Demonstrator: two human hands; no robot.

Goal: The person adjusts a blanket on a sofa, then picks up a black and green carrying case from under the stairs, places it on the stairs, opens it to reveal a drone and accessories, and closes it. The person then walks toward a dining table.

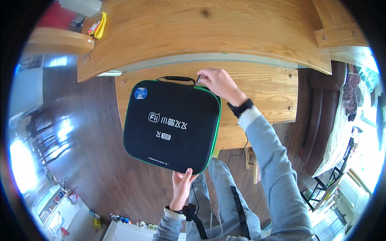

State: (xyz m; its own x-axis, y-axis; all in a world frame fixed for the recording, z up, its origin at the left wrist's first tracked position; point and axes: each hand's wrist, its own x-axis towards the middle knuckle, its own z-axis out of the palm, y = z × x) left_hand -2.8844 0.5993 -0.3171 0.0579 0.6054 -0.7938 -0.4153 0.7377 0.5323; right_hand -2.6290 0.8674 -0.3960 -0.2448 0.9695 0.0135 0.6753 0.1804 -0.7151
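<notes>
A black zippered carrying case [172, 120] with green piping is held up over the wooden desk, its lid face towards me and slightly tilted. White printing and a round blue sticker [140, 93] mark that face. My left hand [182, 183] grips the bottom edge, thumb on the face and fingers underneath. At the top right corner, my right hand [218, 82] pinches a small metal zipper pull [198, 79] beside the black carrying handle [178, 78]. Along the green edge at that corner a dark gap shows, partly covered by the hand.
Beneath the case is a lower wooden desk surface [259, 90], with a raised wooden shelf [205, 33] behind it. A yellow strap [102, 25] lies at the shelf's left end. A small wooden stool [249, 158], a dark cable [238, 154] and a brown leather sofa [321, 120] are to the right.
</notes>
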